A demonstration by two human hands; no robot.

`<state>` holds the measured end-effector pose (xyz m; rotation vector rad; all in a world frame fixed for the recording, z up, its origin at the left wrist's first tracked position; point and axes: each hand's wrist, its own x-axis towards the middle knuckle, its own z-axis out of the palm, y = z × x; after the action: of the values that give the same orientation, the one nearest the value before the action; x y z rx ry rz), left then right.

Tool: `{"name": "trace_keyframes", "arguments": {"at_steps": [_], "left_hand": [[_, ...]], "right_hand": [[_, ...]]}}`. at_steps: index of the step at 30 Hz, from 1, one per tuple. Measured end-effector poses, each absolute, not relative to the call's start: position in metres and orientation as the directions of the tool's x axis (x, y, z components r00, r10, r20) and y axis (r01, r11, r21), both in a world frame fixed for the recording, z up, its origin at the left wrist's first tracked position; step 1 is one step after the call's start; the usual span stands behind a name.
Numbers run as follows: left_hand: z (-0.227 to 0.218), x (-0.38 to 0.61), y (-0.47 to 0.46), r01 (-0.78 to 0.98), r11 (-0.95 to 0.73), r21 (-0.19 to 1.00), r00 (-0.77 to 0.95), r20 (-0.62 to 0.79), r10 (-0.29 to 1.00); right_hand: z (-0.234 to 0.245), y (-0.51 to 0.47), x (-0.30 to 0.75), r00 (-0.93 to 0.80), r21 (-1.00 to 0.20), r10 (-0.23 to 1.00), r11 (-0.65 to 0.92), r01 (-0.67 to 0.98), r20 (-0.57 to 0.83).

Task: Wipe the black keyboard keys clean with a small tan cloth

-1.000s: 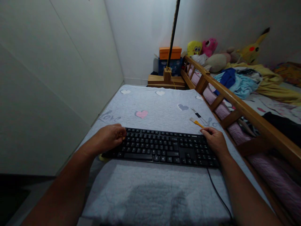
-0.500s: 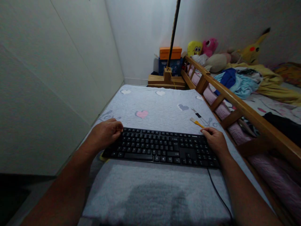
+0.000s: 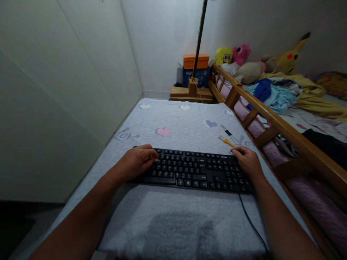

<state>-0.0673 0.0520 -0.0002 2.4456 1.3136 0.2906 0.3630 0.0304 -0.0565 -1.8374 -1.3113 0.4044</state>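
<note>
A black keyboard (image 3: 195, 171) lies across a pale blue quilt (image 3: 176, 115) printed with hearts. My left hand (image 3: 138, 162) rests on the keys at its left part, fingers curled into a pinch; something small and yellowish shows at the fingertips, and I cannot make it out. My right hand (image 3: 248, 162) lies over the keyboard's far right end, fingers bent round its back corner. The keyboard's black cable (image 3: 249, 220) runs towards me along my right forearm.
A small brush with an orange handle (image 3: 226, 141) and a thin black-banded tool (image 3: 229, 133) lie just beyond my right hand. A wooden rail (image 3: 271, 117) borders the right side, with bedding and plush toys (image 3: 233, 54) behind. A white wall (image 3: 67, 90) stands left; boxes (image 3: 196, 60) sit at the far end.
My left hand has slid to the right, from the keyboard's left edge onto the keys. The right hand and the keyboard have stayed put.
</note>
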Motion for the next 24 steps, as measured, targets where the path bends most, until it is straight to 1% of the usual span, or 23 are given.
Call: {"name": "trace_keyframes", "arguments": {"at_steps": [7,11,24], "left_hand": [[-0.003,-0.07,0.053,0.767,-0.508,0.393,0.548,0.013,0.837],[-0.007,-0.078,0.055,0.792,-0.502,0.347,0.527,0.026,0.849],[-0.011,-0.097,0.063,0.89,-0.393,0.23,0.391,0.056,0.918]], "right_hand": [[-0.056,0.031,0.363,0.403,-0.768,0.894,-0.118,0.63,0.194],[-0.056,0.031,0.363,0.405,-0.768,0.894,-0.122,0.629,0.19],[-0.057,0.031,0.363,0.411,-0.774,0.891,-0.12,0.622,0.192]]}}
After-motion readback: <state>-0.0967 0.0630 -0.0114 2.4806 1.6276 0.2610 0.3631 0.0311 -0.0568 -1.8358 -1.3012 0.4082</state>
